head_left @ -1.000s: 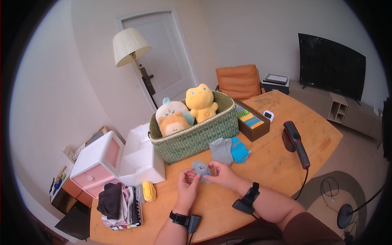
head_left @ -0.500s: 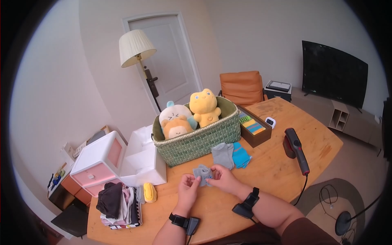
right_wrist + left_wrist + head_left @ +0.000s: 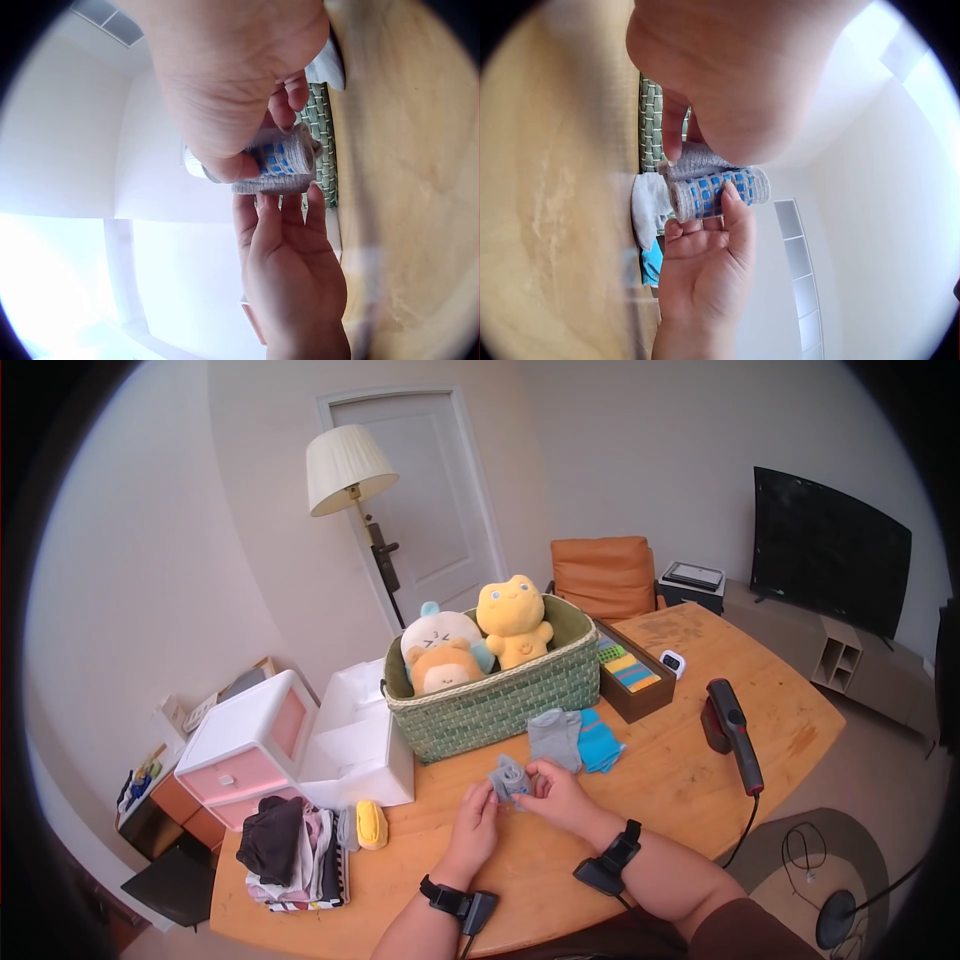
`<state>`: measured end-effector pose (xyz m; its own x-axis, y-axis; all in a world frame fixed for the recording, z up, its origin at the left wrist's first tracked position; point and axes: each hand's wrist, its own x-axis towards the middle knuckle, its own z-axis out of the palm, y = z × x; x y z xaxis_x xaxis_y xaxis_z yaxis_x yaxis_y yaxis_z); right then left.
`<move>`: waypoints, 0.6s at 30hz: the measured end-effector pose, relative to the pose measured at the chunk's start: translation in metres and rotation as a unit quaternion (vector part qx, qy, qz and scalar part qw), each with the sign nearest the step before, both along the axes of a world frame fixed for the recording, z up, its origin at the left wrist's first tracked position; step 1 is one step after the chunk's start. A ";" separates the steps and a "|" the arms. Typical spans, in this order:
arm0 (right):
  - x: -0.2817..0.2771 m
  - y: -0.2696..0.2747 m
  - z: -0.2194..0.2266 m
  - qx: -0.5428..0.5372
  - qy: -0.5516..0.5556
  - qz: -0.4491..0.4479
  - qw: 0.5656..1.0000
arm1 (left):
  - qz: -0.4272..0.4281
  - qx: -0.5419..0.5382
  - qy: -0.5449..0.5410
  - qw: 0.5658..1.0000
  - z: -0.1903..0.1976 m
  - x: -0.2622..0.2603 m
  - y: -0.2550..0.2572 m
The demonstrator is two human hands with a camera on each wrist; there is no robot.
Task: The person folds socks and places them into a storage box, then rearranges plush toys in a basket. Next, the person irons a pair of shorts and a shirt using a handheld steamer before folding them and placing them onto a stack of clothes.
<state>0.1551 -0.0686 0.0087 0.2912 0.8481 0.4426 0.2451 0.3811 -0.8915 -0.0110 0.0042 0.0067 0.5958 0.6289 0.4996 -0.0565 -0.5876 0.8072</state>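
A grey sock with blue squares, rolled into a bundle, is held above the table between both hands. My left hand pinches its left side; my right hand grips its right side, the thumb lying on the blue squares in the left wrist view. That view shows the roll as a cylinder with a looser grey part beside it. Behind the hands, a flat grey sock and a blue one lie on the table.
A green woven basket with plush toys stands behind. To its right are a brown box of folded socks and a black handheld device. At left are a white box, pink-fronted drawers, a yellow roll and stacked clothes.
The head view has shifted, so the surroundings appear slightly farther right. Both hands still hold the rolled sock; the left hand's fingers look straighter against its side.
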 end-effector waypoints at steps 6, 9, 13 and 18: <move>-0.003 -0.003 0.003 -0.024 -0.019 0.005 1.000 | -0.001 -0.021 -0.003 1.000 0.006 -0.002 -0.003; -0.002 -0.006 0.005 -0.049 -0.013 0.001 0.999 | -0.019 -0.099 -0.015 0.995 0.002 -0.002 -0.002; -0.001 -0.002 -0.001 -0.054 0.006 0.009 0.998 | 0.002 -0.093 0.028 0.995 0.012 -0.004 -0.009; 0.000 -0.003 0.007 -0.072 0.089 0.041 0.993 | 0.014 -0.045 0.070 0.996 0.016 -0.005 -0.012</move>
